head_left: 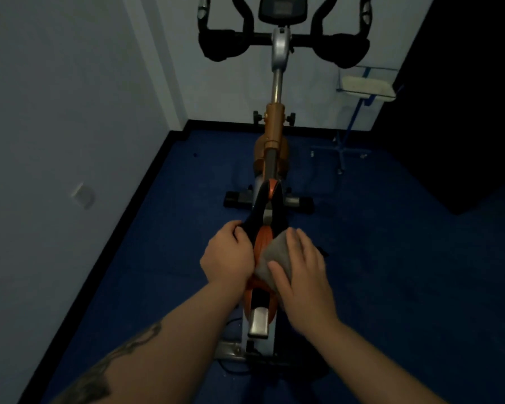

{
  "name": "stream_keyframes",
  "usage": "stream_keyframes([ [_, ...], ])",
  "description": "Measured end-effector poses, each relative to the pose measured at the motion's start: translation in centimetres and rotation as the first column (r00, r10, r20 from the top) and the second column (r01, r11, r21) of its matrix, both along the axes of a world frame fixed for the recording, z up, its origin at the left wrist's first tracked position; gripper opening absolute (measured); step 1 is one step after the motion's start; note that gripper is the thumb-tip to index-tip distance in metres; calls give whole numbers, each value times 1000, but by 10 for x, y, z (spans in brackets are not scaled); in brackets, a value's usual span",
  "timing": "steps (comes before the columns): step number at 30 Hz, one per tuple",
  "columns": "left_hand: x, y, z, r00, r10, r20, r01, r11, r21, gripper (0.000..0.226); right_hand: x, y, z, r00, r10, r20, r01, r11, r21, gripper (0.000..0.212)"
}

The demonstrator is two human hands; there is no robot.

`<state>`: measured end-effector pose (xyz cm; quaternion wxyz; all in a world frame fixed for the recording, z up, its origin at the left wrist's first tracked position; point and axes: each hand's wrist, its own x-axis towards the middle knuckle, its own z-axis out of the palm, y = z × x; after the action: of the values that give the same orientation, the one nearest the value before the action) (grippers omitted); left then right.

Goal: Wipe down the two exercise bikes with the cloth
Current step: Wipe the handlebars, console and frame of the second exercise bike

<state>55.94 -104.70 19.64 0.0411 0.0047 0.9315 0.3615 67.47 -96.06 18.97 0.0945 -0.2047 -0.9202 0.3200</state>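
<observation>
**Gripping and Pressing: Bike Saddle Being Held and Covered With the Cloth**

Being viewed from above and behind, an exercise bike (275, 132) is being shown standing on blue carpet (391, 258) in the corner of a pale-walled room, its black handlebars (283, 39) and dark console (282, 8) being seen at the top against the far wall. The black-and-orange saddle (270, 211) is being seen in the middle of the frame, its narrow nose being pointed toward the handlebars.

The saddle's left edge is being gripped by the left hand (228, 255), with the fingers being curled round the black rim and the thumb being laid along the top. A grey cloth (274, 258) is being pressed flat against the right rear part of the saddle by the right hand (302, 275); the fingers are being kept straight and slightly spread over the cloth, and the thumb is being stretched across its near edge. The two hands are being held just beside each other, with the orange centre of the saddle being left visible between them.

A silver seat post (258, 320) is being seen below the hands. A tattoo is being shown on the left forearm (123, 354). To the right of the bike, near the far wall, a blue-framed stand (359, 112) carrying a pale pad is being seen, well apart from the hands. A small wall plate (83, 195) is being seen on the left wall.
</observation>
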Motion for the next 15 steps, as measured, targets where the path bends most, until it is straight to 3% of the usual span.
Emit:
stream_keyframes([
  [5, 1, -1, 2, 1000, -25, -16, 25, 999, 21, 31, -46, 20, 15, 961, -228, 158, 246, 963, -108, 45],
  [8, 2, -1, 3, 999, -46, -16, 46, 999, 29, 33, -22, -17, 3, 912, -408, -37, 401, 908, -119, 56],
  [11, 1, -1, 2, 998, -53, -23, 53, 998, 22, 35, -9, -57, -3, 813, -540, -216, 466, 827, -315, 64],
  [13, 1, -1, 3, 998, -60, -12, 60, 998, 14, 35, -26, -36, -4, 753, -647, -122, 544, 716, -437, 44],
  [15, 1, -2, 3, 997, -71, -9, 71, 997, 23, 36, -39, -2, 7, 728, -677, 110, 589, 535, -606, 28],
])
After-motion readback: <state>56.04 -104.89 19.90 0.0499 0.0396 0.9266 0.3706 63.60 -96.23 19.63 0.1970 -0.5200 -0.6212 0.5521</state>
